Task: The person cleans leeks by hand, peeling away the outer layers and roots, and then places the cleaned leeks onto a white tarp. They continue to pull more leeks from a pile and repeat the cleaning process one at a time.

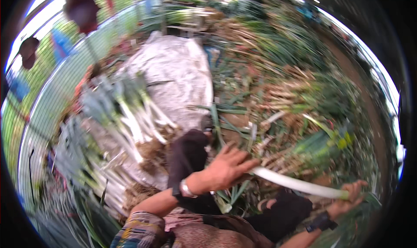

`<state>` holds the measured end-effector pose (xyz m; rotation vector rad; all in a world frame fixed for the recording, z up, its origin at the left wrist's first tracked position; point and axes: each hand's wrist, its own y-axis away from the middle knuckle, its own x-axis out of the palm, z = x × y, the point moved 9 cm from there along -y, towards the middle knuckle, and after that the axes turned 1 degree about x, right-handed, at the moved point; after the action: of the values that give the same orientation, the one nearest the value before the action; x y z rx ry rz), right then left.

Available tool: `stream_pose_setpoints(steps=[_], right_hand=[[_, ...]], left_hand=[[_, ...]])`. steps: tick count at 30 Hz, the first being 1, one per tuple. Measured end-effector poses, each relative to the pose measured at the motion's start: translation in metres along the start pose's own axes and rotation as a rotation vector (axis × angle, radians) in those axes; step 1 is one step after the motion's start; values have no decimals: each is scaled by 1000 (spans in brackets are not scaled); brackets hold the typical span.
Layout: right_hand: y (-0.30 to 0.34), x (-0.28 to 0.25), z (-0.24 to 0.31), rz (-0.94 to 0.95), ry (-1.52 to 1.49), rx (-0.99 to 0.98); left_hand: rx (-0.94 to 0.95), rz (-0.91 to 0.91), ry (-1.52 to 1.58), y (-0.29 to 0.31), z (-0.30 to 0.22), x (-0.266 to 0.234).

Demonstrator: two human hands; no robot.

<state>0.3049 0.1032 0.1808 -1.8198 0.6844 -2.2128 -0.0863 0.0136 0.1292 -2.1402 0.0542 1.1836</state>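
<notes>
A long leek (304,183) with a bare white shaft stretches between my hands, over my right leg. My right hand (354,195) is closed round its leafy end, where green shows past the fingers. At its other end, my left hand (226,164) is curled against the tip, the thumb along it; the fingers' undersides and the leek's root end are hidden. To the left lie cleaned leeks (139,122) with white shafts, brown roots and blue-green leaves. More leeks (110,185) are stacked nearer to me.
A white sheet (173,70) is spread ahead on the left. Untrimmed leeks (286,91) with earthy roots are heaped ahead and to the right, among leaf scraps. A ribbed translucent wall (56,91) curves along the left. My dark-clothed knee (189,150) rises beside the cleaned leeks.
</notes>
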Motion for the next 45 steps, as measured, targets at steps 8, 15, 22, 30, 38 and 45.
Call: stream_pose_setpoints(steps=[8, 15, 22, 30, 38, 45], right_hand=[[2, 214, -303, 458, 468, 511], [24, 132, -364, 702, 795, 656], [-30, -91, -156, -256, 998, 507], [-2, -185, -61, -563, 986, 418], [10, -168, 2, -730, 1007, 267], [18, -175, 44, -877, 1058, 166]], left_hand=[[-635, -491, 405, 130, 78, -34], [-1378, -991, 375, 305, 207, -11], [-1569, -750, 423, 347, 256, -67], [-564, 11, 639, -124, 166, 48], [-671, 618, 388, -90, 200, 504], [-859, 793, 375, -27, 195, 611]])
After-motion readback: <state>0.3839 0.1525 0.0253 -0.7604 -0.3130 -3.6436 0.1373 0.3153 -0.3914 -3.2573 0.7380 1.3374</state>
